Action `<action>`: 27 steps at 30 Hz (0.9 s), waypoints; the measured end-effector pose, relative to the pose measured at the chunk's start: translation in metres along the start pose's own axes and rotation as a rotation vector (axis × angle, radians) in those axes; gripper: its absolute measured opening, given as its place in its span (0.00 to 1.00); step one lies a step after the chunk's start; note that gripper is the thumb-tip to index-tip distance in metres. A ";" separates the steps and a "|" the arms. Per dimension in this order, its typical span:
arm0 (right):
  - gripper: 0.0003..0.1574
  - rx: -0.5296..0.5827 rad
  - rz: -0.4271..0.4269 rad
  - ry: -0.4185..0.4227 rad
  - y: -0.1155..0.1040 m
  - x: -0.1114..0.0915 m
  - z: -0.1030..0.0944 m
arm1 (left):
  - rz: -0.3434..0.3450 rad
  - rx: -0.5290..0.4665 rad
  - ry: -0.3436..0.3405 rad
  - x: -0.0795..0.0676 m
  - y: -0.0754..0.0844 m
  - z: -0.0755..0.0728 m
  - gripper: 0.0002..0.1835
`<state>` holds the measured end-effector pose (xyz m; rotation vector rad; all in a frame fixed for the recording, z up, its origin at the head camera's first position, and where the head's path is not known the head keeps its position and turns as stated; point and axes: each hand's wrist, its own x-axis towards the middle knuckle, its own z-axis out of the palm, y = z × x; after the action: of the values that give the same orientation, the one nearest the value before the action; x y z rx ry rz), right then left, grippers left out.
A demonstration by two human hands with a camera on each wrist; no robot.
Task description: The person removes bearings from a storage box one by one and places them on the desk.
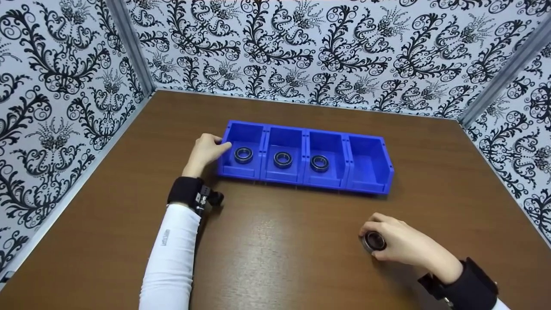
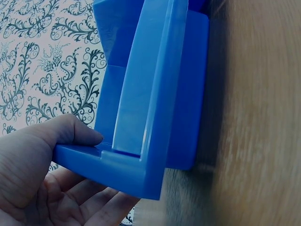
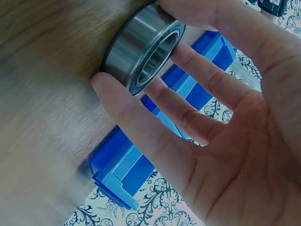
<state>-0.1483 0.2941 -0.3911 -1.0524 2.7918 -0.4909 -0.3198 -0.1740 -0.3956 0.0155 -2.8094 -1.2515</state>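
Observation:
My left hand grips the left end wall of a blue bin with four compartments; in the left wrist view the thumb lies over the wall's top edge, the other fingers outside it. Ball bearings lie flat in three compartments: one bearing in the leftmost, another bearing beside it, a third bearing in the one after. The rightmost compartment holds nothing. Close over the table, right of and nearer than the bin, my right hand pinches a steel ball bearing between thumb and fingers.
The brown wooden table runs back to a patterned wall, with further patterned walls at left and right. Grey metal posts stand at the corners. Each wrist wears a black strap with a small camera.

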 end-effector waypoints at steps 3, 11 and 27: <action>0.26 0.003 -0.009 0.003 0.001 0.000 0.000 | -0.004 -0.002 -0.001 0.000 0.000 0.000 0.19; 0.26 0.008 -0.017 -0.007 0.001 -0.001 0.000 | 0.012 0.011 0.008 0.002 -0.001 0.001 0.20; 0.27 -0.023 -0.030 0.007 0.001 -0.003 -0.002 | 0.000 0.001 -0.009 0.001 0.000 0.000 0.23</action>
<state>-0.1469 0.2969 -0.3894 -1.1015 2.7979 -0.4672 -0.3210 -0.1736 -0.3957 0.0105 -2.8176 -1.2528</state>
